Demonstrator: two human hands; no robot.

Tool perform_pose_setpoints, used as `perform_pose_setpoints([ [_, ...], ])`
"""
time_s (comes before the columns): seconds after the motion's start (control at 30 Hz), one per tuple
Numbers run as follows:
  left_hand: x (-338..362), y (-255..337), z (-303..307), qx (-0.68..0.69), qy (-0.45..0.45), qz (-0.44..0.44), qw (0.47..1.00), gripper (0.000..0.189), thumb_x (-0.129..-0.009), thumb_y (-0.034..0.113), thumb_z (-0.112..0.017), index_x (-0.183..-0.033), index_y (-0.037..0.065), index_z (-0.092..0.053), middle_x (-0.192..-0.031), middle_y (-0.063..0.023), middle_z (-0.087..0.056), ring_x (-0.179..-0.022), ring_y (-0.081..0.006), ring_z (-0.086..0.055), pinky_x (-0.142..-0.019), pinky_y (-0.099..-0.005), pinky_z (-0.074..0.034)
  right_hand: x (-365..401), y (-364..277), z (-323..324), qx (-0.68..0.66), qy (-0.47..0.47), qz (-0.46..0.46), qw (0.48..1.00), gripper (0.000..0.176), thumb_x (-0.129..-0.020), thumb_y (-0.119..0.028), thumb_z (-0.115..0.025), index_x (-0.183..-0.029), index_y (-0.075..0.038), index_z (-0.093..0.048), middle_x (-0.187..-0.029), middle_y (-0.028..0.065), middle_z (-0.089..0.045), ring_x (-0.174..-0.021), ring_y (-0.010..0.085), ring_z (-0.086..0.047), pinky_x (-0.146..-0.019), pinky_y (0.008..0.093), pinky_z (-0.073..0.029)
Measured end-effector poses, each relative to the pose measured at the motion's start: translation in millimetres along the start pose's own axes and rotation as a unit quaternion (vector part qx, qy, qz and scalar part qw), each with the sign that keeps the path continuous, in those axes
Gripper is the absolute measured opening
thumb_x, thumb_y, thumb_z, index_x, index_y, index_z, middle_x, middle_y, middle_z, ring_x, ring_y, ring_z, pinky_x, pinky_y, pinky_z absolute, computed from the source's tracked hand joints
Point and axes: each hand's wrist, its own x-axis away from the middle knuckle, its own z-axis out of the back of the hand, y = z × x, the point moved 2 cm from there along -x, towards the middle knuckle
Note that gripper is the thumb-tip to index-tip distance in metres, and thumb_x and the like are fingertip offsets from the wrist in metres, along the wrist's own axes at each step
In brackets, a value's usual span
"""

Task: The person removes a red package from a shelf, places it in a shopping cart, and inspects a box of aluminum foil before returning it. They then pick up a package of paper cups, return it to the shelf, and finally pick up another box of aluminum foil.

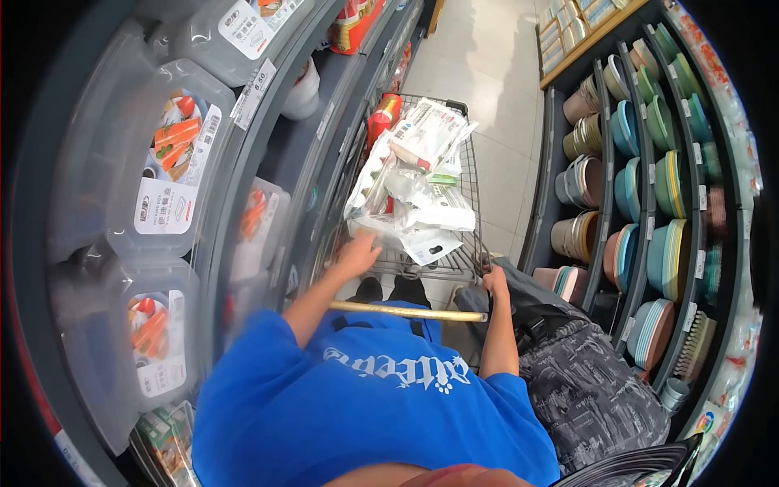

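A wire shopping cart (pixel 474 174) stands in front of me, heaped with white and clear plastic packages (pixel 430 134) and a red-and-gold package (pixel 383 118). My left hand (pixel 359 253) reaches over the near left part of the cart, beside the lowest clear package; its fingertips are blurred against the wrapping, so any grip is unclear. On the right, my right hand (pixel 495 278) is closed at the cart's near right corner, by a dark strap or cloth; what it grips is too small to tell. A yellow bar (pixel 406 310) crosses close to my body.
Shelves with clear food boxes (pixel 170 162) rise close on the left. Stacked bowls and basins (pixel 625 191) fill the right shelves. A patterned grey bag (pixel 592 381) hangs at my right side. Tiled floor (pixel 499 105) runs ahead beyond the cart.
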Motion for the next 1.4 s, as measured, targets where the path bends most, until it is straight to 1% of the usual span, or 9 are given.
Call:
perform_pose_setpoints([
  [0.13,25,0,-1,-0.074,-0.063,0.031,0.995,0.033,-0.096,0.032,-0.056,-0.111,0.005,-0.066,-0.113,-0.0158,-0.067,-0.106,-0.0376,-0.061,-0.090,-0.0519,-0.046,56,-42,20,0.077,0.075,-0.005,0.994,0.034,-0.082,-0.006,-0.056,-0.116,-0.003,-0.059,-0.115,0.0237,-0.066,-0.113,0.0417,-0.061,-0.091,0.0490,-0.051],
  [0.37,20,-21,-3,-0.029,0.055,0.007,0.998,0.035,-0.097,0.035,-0.052,-0.104,0.006,-0.070,-0.107,-0.0141,-0.069,-0.103,-0.0359,-0.063,-0.091,-0.0503,-0.045,152,-72,16,0.153,0.261,0.138,0.943,0.049,-0.082,-0.021,-0.074,-0.123,-0.003,-0.053,-0.129,0.0217,-0.054,-0.105,0.0414,-0.059,-0.095,0.0487,-0.045],
  [0.47,11,-20,-2,-0.033,0.057,0.011,0.998,0.034,-0.097,0.035,-0.052,-0.103,0.007,-0.070,-0.105,-0.0145,-0.069,-0.101,-0.0356,-0.063,-0.091,-0.0501,-0.046,180,-77,-3,0.098,0.243,0.268,0.927,0.029,-0.086,-0.023,-0.070,-0.107,-0.004,-0.064,-0.111,0.0205,-0.064,-0.095,0.0347,-0.062,-0.092,0.0459,-0.043],
  [0.67,-11,-29,-8,-0.020,0.032,0.020,0.999,0.034,-0.098,0.036,-0.050,-0.100,0.007,-0.068,-0.106,-0.0182,-0.068,-0.100,-0.0399,-0.063,-0.086,-0.0529,-0.049,169,-97,-28,0.180,0.182,0.154,0.954,0.041,-0.097,-0.040,-0.053,-0.081,-0.007,-0.073,-0.073,0.0132,-0.068,-0.074,0.0324,-0.065,-0.082,0.0468,-0.045],
  [0.77,-19,-29,-6,0.015,0.024,0.036,0.999,0.036,-0.099,0.037,-0.049,-0.099,0.006,-0.068,-0.105,-0.0189,-0.068,-0.099,-0.0418,-0.063,-0.085,-0.0537,-0.049,156,-114,-25,0.219,0.169,0.118,0.954,0.050,-0.096,-0.049,-0.052,-0.077,-0.007,-0.071,-0.080,0.0138,-0.071,-0.074,0.0337,-0.068,-0.073,0.0462,-0.047],
  [0.87,-21,-36,-2,0.043,0.029,0.012,0.999,0.037,-0.099,0.038,-0.049,-0.097,0.006,-0.067,-0.103,-0.0195,-0.069,-0.098,-0.0430,-0.063,-0.085,-0.0536,-0.049,164,-127,-13,0.202,0.023,0.275,0.940,0.054,-0.094,-0.057,-0.051,-0.081,-0.009,-0.072,-0.083,0.0148,-0.072,-0.079,0.0346,-0.069,-0.072,0.0463,-0.051],
  [1.0,-25,-38,3,0.077,0.034,-0.022,0.996,0.037,-0.100,0.038,-0.049,-0.097,0.005,-0.067,-0.102,-0.0206,-0.068,-0.097,-0.0429,-0.063,-0.083,-0.0536,-0.048,163,-136,6,0.303,-0.113,0.324,0.889,0.058,-0.083,-0.066,-0.061,-0.093,-0.010,-0.073,-0.082,0.0136,-0.072,-0.082,0.0358,-0.069,-0.071,0.0473,-0.053],
  [1.17,-29,-31,12,0.083,0.044,-0.012,0.996,0.037,-0.099,0.037,-0.050,-0.097,0.004,-0.067,-0.103,-0.0191,-0.068,-0.099,-0.0415,-0.062,-0.086,-0.0515,-0.047,125,-146,-3,0.346,-0.213,0.288,0.867,0.030,-0.079,-0.028,-0.060,-0.099,-0.013,-0.075,-0.096,0.0193,-0.072,-0.091,0.0388,-0.069,-0.082,0.0480,-0.056],
  [1.4,-51,-4,35,0.001,-0.017,-0.057,0.998,0.047,-0.089,0.054,-0.064,-0.105,0.010,-0.071,-0.109,-0.0096,-0.069,-0.111,-0.0302,-0.060,-0.096,-0.0439,-0.044,103,-161,20,0.340,-0.198,0.273,0.878,0.028,-0.079,-0.026,-0.059,-0.099,-0.015,-0.075,-0.094,0.0180,-0.073,-0.089,0.0379,-0.070,-0.080,0.0482,-0.056],
])
